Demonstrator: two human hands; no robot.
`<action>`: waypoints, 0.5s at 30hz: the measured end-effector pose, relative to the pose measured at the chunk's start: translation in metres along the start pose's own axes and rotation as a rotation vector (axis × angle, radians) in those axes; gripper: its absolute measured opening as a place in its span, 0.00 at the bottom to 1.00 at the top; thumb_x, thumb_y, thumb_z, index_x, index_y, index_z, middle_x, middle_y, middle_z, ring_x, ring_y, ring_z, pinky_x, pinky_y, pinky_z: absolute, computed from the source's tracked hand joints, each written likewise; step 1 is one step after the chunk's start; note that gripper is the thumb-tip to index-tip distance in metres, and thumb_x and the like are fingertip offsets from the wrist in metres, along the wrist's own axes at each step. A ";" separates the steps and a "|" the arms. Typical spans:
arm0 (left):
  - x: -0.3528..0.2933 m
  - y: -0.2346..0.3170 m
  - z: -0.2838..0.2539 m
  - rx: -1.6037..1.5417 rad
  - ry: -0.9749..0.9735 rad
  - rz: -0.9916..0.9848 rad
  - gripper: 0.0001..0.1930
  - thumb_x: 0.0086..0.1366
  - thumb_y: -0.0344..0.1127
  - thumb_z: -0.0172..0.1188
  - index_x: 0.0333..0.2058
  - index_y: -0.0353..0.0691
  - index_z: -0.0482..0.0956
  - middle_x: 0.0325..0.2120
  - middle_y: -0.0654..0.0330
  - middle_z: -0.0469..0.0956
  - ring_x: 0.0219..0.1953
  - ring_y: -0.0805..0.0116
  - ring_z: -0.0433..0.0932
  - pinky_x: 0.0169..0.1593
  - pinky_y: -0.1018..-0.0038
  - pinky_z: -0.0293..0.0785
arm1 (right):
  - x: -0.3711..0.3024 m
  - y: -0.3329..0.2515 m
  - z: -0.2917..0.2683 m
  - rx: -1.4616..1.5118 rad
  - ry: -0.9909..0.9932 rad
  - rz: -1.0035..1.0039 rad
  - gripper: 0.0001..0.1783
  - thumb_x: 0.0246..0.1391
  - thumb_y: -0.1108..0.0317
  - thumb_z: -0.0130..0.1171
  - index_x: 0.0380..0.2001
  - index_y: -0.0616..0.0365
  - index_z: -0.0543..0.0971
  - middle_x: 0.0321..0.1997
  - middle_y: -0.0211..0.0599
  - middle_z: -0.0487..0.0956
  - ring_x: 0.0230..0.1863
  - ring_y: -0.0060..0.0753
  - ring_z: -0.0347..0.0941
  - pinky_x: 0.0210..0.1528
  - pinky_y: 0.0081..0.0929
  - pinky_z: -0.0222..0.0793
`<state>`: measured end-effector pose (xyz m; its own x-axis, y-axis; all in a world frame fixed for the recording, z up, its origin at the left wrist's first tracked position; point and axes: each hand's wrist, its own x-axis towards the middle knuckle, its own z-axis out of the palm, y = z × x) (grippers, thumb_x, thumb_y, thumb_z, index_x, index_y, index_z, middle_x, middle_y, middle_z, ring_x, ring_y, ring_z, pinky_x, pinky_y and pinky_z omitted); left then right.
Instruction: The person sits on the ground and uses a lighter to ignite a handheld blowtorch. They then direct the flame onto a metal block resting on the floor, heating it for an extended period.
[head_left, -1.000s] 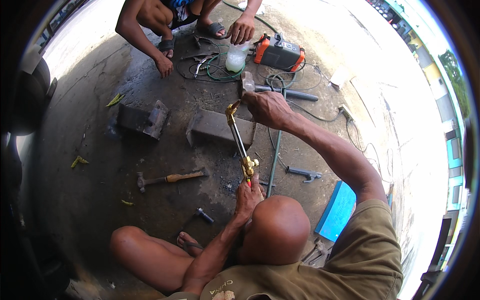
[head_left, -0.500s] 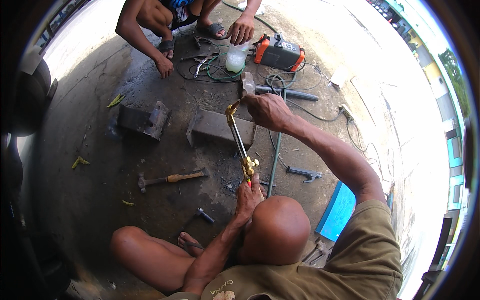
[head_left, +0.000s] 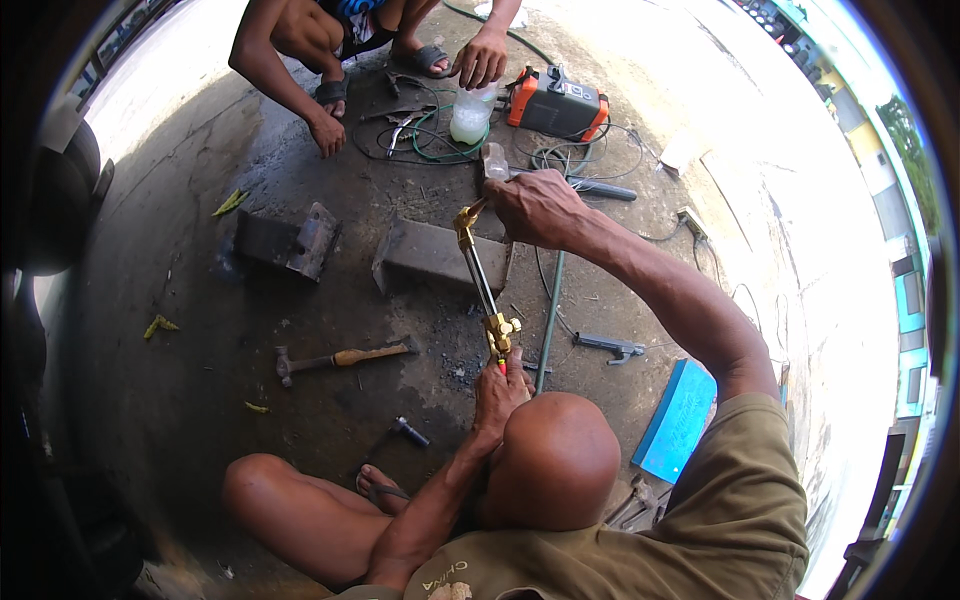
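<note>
My left hand (head_left: 500, 396) is wrapped round the handle of a cutting torch (head_left: 482, 282), with brass valves and steel tubes, angled up from my knees. At its brass head, my right hand (head_left: 540, 208) is closed with the fingertips at the copper nozzle; whether they pinch the nozzle or something small there is hidden. Just beyond the torch head lies a sledgehammer (head_left: 495, 162), its handle partly covered by my right hand. A rusty steel channel piece (head_left: 440, 254) lies under the torch, with a shorter steel piece (head_left: 290, 240) to its left.
A co-worker's hand (head_left: 482, 58) rests on a translucent container (head_left: 470, 118). Beside it stand an orange-black welding machine (head_left: 560, 103) and tangled cables. A hammer (head_left: 345, 357), a bolt (head_left: 410, 432), an electrode holder (head_left: 610, 347) and a blue box (head_left: 675, 420) lie around me. A green hose (head_left: 551, 320) runs by the torch.
My right hand has turned and risen slightly at the nozzle, covering more of the sledgehammer's handle. The torch has shifted a touch to the right. My left hand keeps its hold.
</note>
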<state>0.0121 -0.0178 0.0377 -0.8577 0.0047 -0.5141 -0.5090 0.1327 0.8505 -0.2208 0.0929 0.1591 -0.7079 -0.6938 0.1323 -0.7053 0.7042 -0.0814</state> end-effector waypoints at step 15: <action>0.005 -0.004 0.005 0.027 -0.015 -0.002 0.27 0.76 0.54 0.47 0.31 0.34 0.76 0.17 0.58 0.79 0.20 0.63 0.81 0.28 0.63 0.76 | 0.007 0.016 -0.004 0.076 -0.169 -0.047 0.06 0.52 0.73 0.61 0.31 0.66 0.78 0.22 0.50 0.78 0.27 0.52 0.81 0.28 0.44 0.73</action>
<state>0.0104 -0.0137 0.0310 -0.8553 0.0195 -0.5178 -0.5086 0.1596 0.8461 -0.2365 0.0999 0.1622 -0.6656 -0.7457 -0.0300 -0.7340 0.6614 -0.1543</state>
